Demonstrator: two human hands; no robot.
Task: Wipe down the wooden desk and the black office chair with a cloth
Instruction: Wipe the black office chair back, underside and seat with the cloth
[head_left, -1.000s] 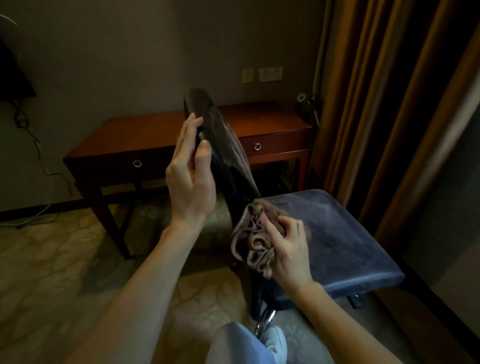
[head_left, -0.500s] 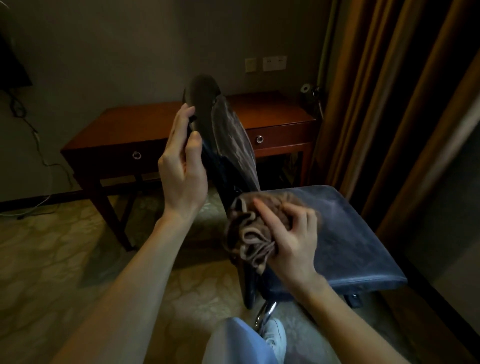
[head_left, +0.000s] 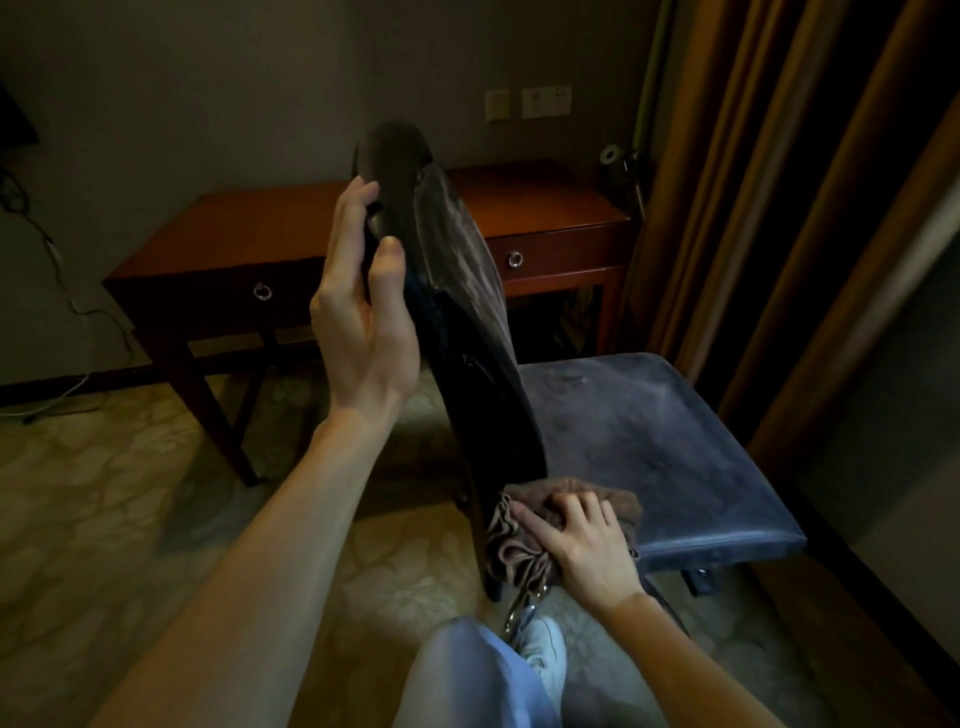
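Dim room, head view only: patterned floor (head_left: 130, 519), grey wall with sockets (head_left: 524, 103), brown curtains (head_left: 779, 208) on the right. Wooden desk (head_left: 291, 223) against the wall, two ring-pull drawers, top bare as far as visible; whether already wiped, cannot tell from the surface. Black office chair (head_left: 467, 364) standing in front of the desk, turned side-on, backrest edge toward the camera, seat (head_left: 649, 441) extending right. Left hand (head_left: 363, 312) raised on the rear edge of the backrest, thumb on the near side and fingers laid along the far side, clasping it and steadying the chair. Right hand (head_left: 582, 540) low at the junction of backrest and seat, fingers spread and fairly straight, pressing a bunched brown cloth (head_left: 519, 545) flat onto the rear corner of the seat; not curled round it. Cloth lying directly under the right palm and fingers, folds spilling out to the left against the base of the backrest, well below the left hand. Seat surface showing pale streaks and dull patches, possibly dust or wipe marks, not resolvable. Judged stage: chair wiping under way, at the seat's back edge. Judged remaining: rest of the seat toward the front, possibly backrest faces and base; desk status unknown. Trouser leg (head_left: 467, 675) and white shoe (head_left: 545, 649) at the bottom edge, beside the chair base.
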